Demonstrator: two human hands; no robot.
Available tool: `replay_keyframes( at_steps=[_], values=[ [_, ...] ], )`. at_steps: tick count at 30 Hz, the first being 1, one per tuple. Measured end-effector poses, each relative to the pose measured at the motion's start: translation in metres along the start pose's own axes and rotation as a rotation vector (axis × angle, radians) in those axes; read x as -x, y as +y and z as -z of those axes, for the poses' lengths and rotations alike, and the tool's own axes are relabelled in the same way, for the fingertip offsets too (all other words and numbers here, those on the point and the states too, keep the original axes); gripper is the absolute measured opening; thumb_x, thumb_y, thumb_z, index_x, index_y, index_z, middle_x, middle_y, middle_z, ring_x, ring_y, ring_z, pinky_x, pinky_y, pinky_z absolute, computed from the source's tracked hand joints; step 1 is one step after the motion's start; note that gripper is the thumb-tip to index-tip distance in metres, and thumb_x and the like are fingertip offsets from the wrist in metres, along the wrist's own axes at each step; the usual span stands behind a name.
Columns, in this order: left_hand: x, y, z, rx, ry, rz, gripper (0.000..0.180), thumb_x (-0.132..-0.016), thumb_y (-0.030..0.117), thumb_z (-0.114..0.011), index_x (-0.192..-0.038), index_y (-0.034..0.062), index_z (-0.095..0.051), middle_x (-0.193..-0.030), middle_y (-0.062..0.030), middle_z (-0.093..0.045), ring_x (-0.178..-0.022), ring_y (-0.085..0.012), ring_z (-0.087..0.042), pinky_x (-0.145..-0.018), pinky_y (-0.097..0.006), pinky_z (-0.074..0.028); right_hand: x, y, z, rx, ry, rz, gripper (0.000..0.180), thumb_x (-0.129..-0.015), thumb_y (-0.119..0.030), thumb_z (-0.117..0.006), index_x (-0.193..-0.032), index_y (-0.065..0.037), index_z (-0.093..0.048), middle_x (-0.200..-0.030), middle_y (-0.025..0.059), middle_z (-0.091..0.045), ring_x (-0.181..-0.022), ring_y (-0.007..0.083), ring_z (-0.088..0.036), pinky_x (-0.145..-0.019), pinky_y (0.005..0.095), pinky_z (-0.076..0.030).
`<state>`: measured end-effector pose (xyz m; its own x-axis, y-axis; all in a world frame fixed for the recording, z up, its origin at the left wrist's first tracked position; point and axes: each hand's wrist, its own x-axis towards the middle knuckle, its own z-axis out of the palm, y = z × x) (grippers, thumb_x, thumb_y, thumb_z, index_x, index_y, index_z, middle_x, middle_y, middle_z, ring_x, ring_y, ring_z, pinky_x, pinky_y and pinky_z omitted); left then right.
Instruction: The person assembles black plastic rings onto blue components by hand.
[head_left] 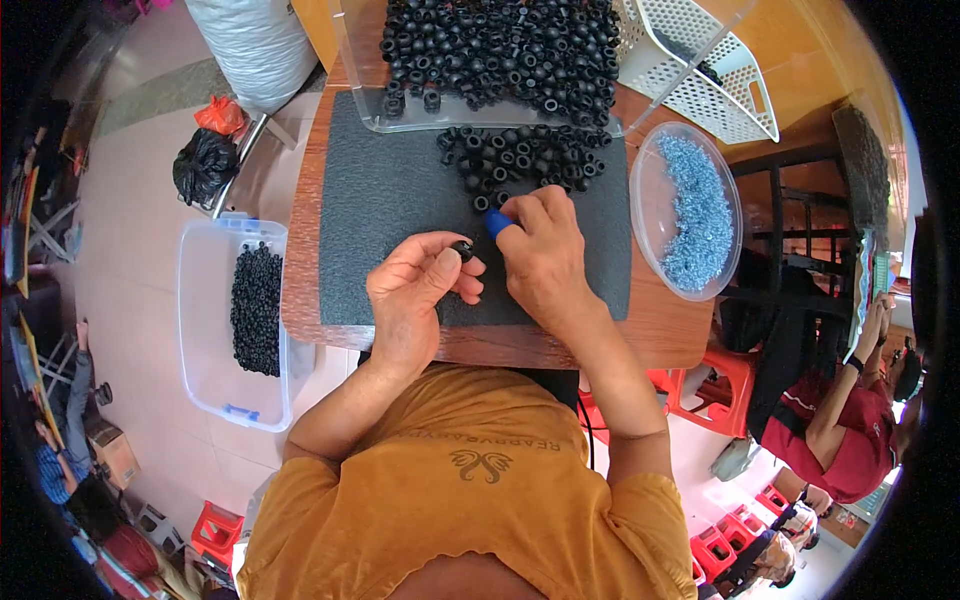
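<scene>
My left hand (408, 290) is closed, pinching a small round black hollow part (462, 250) between thumb and fingers, above the dark grey mat (375, 190). Just to its right, my right hand (545, 258) reaches to the near edge of a loose pile of similar black parts (520, 157). A blue finger cover (496, 222) sits on one finger of that hand, close to a single black part (481, 203). The right hand's fingers are curled together, and whatever lies between them is hidden.
A clear bin (365, 122) full of black parts stands at the mat's far edge. On the right are a round tub (648, 262) of small light-blue pieces and a white perforated basket (752, 122). Another clear bin (205, 350) is left of the wooden table (305, 270).
</scene>
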<state>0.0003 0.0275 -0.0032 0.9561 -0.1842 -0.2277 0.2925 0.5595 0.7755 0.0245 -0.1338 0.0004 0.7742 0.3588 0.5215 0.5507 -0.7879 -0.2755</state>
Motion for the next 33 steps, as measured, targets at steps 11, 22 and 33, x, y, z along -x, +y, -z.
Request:
replay_keyframes(
  at_steps=[11, 22, 33],
  values=[
    [0.000, -0.001, 0.002, -0.033, -0.014, -0.003, 0.020, -0.089, 0.013, -0.057, -0.100, -0.0048, -0.058, -0.083, -0.0137, -0.064, -0.065, -0.0163, -0.061, -0.058, -0.028, -0.051, 0.001, 0.006, -0.002, -0.120, -0.023, 0.011, 0.015, -0.061, -0.001, -0.063, -0.068, 0.000, -0.049, -0.079, 0.0147, -0.052, -0.078, 0.0314, -0.047, -0.066, 0.0407, -0.040],
    [0.001, -0.001, -0.005, 0.030, -0.120, 0.057, 0.022, -0.089, 0.011, -0.058, -0.103, -0.0049, -0.057, -0.086, -0.0138, -0.065, -0.068, -0.0153, -0.062, -0.062, -0.027, -0.052, 0.001, 0.000, 0.046, -0.953, -0.211, -0.579, 0.013, -0.074, -0.007, -0.071, -0.086, -0.005, -0.067, -0.072, 0.0002, -0.053, -0.064, 0.0071, -0.050, -0.059, 0.0221, -0.041],
    [0.004, -0.001, -0.012, -0.064, -0.160, 0.046, 0.024, -0.088, 0.013, -0.060, -0.104, -0.0044, -0.058, -0.085, -0.0158, -0.065, -0.068, -0.0187, -0.062, -0.062, -0.031, -0.053, 0.003, 0.001, 0.054, -1.254, -0.212, -0.741, 0.011, -0.079, -0.004, -0.067, -0.089, -0.001, -0.064, -0.078, 0.0030, -0.066, -0.074, 0.0079, -0.061, -0.067, 0.0219, -0.048]
  ],
)
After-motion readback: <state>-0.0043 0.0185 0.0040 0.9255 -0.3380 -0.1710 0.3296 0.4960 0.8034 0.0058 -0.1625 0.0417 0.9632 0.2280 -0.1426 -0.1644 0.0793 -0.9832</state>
